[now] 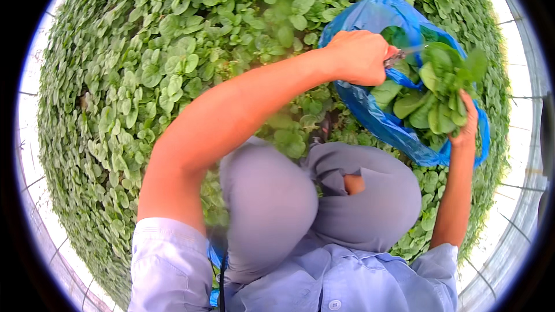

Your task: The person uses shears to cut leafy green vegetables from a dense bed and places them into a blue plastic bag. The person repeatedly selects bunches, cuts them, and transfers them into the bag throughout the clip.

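My left hand (362,57) is a fist around a small metal cutting tool (393,57). Its thin blade points right over the mouth of a blue plastic bag (362,104); whether it is a knife or scissors is unclear. In my right hand (468,119), at the bag's right side, is a bunch of green leaves (440,95). The leaves hide most of that hand's fingers. More cut leaves (386,93) lie inside the bag, whose mouth gapes upward.
Dense low leafy plants (143,65) cover the ground all around. My bent knees (273,199) are close below the bag, with a dark shoe (320,130) between them and the plants. Another piece of blue plastic (215,253) shows by my left hip. Pale sheeting (518,125) borders the plants on the right.
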Demonstrator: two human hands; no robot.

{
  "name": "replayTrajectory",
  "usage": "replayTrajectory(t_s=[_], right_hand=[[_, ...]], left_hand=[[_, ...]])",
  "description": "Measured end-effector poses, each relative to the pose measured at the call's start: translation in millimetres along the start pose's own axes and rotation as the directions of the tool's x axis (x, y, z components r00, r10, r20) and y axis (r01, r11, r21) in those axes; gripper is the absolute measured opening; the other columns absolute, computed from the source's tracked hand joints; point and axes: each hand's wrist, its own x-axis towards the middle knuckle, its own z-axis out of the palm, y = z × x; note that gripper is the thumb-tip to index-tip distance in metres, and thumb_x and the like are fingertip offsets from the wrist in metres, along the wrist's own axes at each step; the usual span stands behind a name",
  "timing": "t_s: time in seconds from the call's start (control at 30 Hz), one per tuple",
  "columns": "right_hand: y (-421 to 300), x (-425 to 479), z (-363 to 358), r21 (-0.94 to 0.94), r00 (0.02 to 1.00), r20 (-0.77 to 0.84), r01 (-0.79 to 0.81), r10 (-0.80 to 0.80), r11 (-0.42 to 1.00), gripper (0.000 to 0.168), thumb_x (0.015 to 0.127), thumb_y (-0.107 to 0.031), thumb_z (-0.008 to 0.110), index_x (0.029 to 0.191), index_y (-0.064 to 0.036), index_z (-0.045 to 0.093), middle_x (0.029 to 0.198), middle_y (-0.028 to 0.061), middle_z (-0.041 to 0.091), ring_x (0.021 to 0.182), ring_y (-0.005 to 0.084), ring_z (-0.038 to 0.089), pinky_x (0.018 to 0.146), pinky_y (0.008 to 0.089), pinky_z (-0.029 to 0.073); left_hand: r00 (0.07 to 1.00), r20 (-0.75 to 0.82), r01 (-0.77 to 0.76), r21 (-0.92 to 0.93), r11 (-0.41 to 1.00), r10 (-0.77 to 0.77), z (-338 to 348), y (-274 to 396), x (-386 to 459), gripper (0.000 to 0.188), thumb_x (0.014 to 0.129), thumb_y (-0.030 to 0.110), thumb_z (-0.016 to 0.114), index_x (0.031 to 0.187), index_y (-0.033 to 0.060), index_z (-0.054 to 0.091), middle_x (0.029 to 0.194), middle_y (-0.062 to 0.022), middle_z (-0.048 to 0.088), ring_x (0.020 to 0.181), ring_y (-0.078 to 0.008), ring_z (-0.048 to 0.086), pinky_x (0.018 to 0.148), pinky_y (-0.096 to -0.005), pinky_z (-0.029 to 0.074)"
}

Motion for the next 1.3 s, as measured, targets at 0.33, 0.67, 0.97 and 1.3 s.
replayTrajectory(t_s=[0.33,0.67,0.97,1.3], right_hand=[[45.6,0.6,62.8,-0.864,0.975,0.098,0.183,-0.201,0.469,0.044,0.094,-0.025,0.078,0.128,0.002,0.070,0.116,0.0089,0.077,0.102,0.0172,0.070,0.093,0.0354,0.054],[34.5,-18.7,151.0,-0.898,0.904,0.156,-0.038,-0.399,-0.438,0.079,0.087,-0.051,0.079,0.144,-0.003,0.054,0.138,0.0236,0.066,0.113,0.0460,0.070,0.095,0.0547,0.056],[93.6,37.3,71.4,-0.781,0.723,0.517,0.180,-0.457,-0.599,0.086,0.098,-0.044,0.071,0.160,0.003,0.036,0.159,0.0265,0.047,0.143,0.0443,0.049,0.123,0.0529,0.034],[50.6,40.4,75.6,-0.841,0.737,0.482,0.237,-0.474,-0.487,0.088,0.098,-0.054,0.069,0.161,-0.002,0.037,0.165,0.0214,0.041,0.143,0.0424,0.051,0.114,0.0497,0.046]], left_hand=[[0.957,-0.177,-0.112,-0.956,0.272,-0.228,-49.8,-19.5,-19.2,0.036,0.090,0.016,0.076,0.123,0.0067,0.064,0.077,-0.0067,0.069,0.055,-0.0169,0.065,0.051,-0.0298,0.049],[0.967,-0.208,-0.169,-0.956,0.238,-0.146,-54.7,0.1,-25.8,0.026,0.092,0.017,0.076,0.113,0.0092,0.064,0.081,-0.0071,0.072,0.061,-0.0193,0.070,0.050,-0.0275,0.045],[0.983,-0.158,-0.145,-0.979,0.141,-0.089,-67.8,1.1,-15.2,0.017,0.095,0.018,0.070,0.106,0.0112,0.061,0.076,-0.0066,0.069,0.053,-0.0181,0.065,0.045,-0.0288,0.048],[0.981,-0.174,-0.155,-0.969,0.193,-0.083,-72.9,15.2,7.5,0.016,0.091,0.016,0.073,0.103,0.0081,0.065,0.073,-0.0089,0.070,0.053,-0.0199,0.067,0.042,-0.0282,0.043]])
